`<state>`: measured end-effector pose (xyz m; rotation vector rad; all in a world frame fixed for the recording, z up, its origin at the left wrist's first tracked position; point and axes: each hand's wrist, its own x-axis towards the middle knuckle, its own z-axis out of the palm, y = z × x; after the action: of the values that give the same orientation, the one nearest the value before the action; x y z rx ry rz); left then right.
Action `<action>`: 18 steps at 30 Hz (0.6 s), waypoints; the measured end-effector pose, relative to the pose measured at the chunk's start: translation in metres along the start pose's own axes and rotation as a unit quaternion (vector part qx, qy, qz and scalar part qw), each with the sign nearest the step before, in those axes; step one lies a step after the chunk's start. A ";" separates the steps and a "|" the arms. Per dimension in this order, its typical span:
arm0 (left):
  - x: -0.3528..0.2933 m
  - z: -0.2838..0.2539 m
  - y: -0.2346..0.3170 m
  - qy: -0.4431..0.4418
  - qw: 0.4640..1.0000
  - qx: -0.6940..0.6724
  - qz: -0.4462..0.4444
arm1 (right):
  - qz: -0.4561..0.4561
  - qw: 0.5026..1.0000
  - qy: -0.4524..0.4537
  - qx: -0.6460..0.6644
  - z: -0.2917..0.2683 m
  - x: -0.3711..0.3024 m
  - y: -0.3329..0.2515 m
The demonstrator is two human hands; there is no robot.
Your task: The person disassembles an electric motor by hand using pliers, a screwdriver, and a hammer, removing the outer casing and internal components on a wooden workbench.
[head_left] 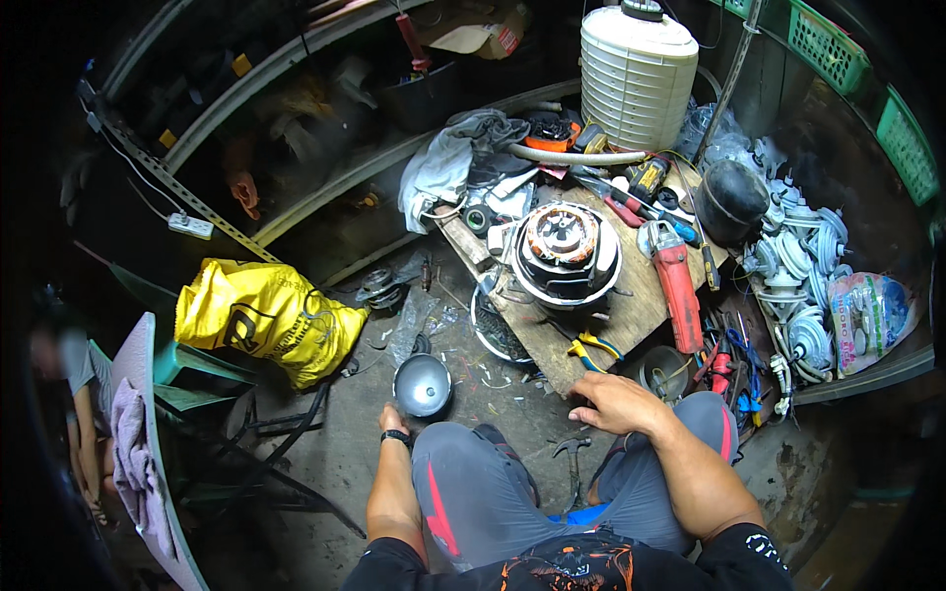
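Note:
My left hand (393, 420) is low beside my left knee, its fingers closed at the edge of a grey, bowl-shaped metal cover (423, 385). The cover's hollow side faces up, and the fingertips are partly hidden. Over my right knee, my right hand (619, 402) hangs loosely with its fingers apart and nothing in them. It is nearest to yellow-and-blue pliers (594, 351) at the front edge of a wooden board (552, 345). A round motor (562, 241) with orange-brown windings on top sits on that board. Between my feet lies a claw hammer (572, 468).
A red angle grinder (676, 288) lies on the board's right side, with several tools behind it. Grey motor parts (803, 256) are piled at the right. A yellow bag (261, 320) stands at the left, and a white tank (639, 79) at the back. A person (84, 394) sits far left.

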<state>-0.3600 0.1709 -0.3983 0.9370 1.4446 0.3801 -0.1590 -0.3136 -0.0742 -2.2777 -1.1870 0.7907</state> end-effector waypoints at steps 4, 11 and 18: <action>-0.040 0.018 0.092 -0.024 0.901 0.146 0.407 | -0.015 0.992 0.111 0.054 -0.002 0.010 0.000; -0.340 0.210 0.276 -0.286 0.479 0.298 0.775 | -0.046 0.884 0.464 -0.003 -0.093 0.053 0.013; -0.366 0.308 0.289 -0.335 0.371 0.416 0.760 | -0.107 0.905 0.378 -0.162 -0.181 0.115 0.032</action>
<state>-0.0348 -0.0162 0.0151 2.7374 -0.6339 0.4145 0.0344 -0.2565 0.0066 -2.2880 -1.1888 -0.3979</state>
